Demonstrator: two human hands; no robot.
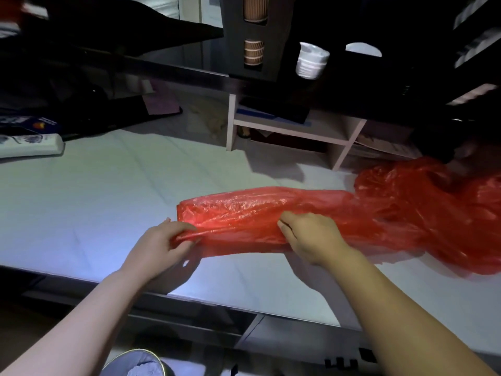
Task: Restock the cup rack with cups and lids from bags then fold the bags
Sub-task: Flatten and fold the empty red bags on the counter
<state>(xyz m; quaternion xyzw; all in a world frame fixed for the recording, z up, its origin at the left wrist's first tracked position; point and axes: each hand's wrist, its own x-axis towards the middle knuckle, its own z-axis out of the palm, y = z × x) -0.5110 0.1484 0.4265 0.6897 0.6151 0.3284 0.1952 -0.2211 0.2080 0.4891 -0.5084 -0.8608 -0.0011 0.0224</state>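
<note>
Red bag: a thin red bag is lying flattened into a long band across the middle of the white worktop, its left end squared off.
Left hand: the left hand is pinching the bag's near left corner, thumb on top and fingers curled beneath, lifting that edge slightly.
Right hand: the right hand is gripping the bag's near edge about midway along, with fingers curled into the plastic.
Crumpled red plastic: a loose heap of crumpled red plastic is sitting on the worktop at the right, touching the band's right end; whether it is the same bag is unclear.
Cup rack: a dark cup rack is standing behind the worktop, showing stacked brown cups in one slot and a white stack just to their right.
Shelf unit: a pale shelf unit is sitting below the rack.
</note>
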